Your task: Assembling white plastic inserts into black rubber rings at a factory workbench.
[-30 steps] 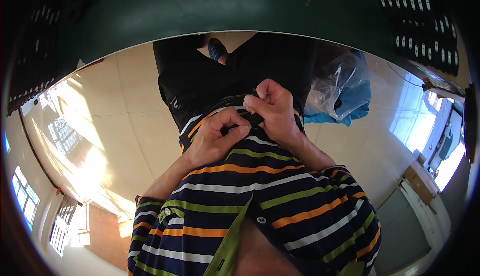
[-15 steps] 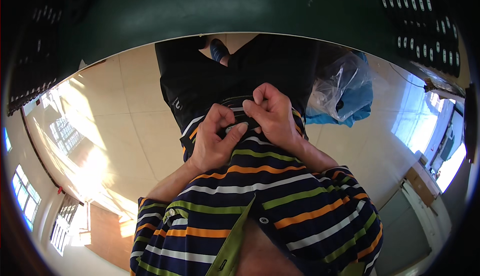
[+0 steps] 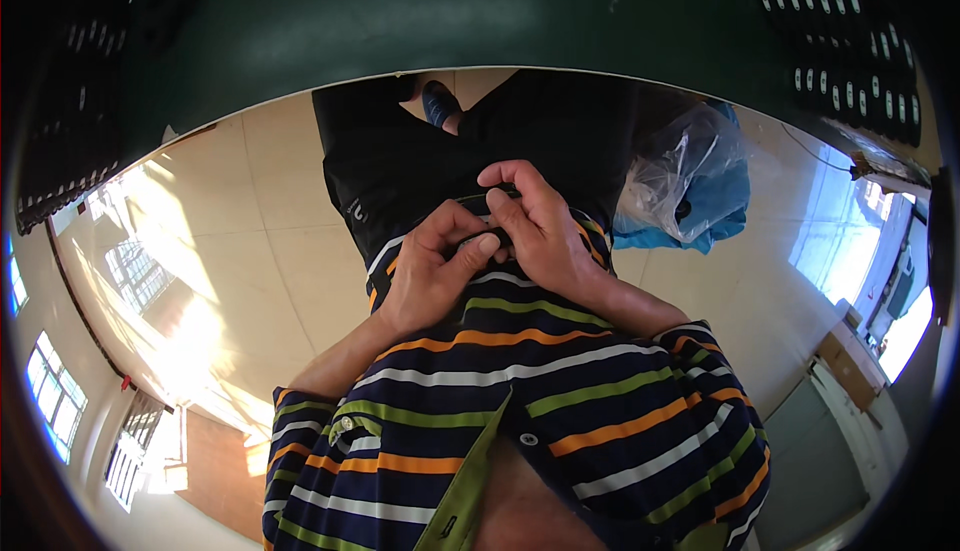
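Two hands at a black piece, white labels beyond

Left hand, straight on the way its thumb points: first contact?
Probably the right hand, close ahead of the left hand; a small dark piece between them might come first. Depth there is unclear.

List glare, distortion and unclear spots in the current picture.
Head view: sunlight washes out the floor at left; head view: fisheye bows the near edge of the green table; head view: the dark piece between left hand and right hand is hard to make out.
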Tool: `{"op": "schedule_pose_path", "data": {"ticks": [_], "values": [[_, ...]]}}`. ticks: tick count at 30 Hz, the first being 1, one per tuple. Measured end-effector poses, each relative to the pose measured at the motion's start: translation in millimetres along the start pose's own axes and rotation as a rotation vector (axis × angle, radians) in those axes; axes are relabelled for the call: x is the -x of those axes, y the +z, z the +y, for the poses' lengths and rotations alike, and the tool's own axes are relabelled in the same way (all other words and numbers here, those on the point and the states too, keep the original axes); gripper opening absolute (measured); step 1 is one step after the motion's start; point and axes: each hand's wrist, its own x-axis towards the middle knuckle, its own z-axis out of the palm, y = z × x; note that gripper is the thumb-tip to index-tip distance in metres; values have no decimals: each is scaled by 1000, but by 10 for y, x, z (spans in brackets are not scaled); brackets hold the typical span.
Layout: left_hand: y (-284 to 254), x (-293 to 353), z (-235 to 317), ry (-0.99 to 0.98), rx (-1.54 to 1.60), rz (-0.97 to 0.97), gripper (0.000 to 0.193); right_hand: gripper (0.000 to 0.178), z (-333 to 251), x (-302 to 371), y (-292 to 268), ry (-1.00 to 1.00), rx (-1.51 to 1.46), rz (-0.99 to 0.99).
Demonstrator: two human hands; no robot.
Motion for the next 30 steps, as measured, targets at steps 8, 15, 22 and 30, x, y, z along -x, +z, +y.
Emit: {"op": "schedule_pose_path", "data": {"ticks": [8, 15, 22, 30], "values": [[-92, -30, -56, -24, 277, -100, 13, 24, 217, -158, -164, -78, 50, -52], [-178, -76, -93, -62, 275, -108, 12, 19, 33, -245, -56, -226, 251, -115], [-179, -31, 57, 220, 273, 186, 15, 7, -383, -431, -36, -773, 487, 207], [-95, -92, 218, 381, 57, 382, 15, 20, -299, -325, 46, -125, 4, -139]]}}
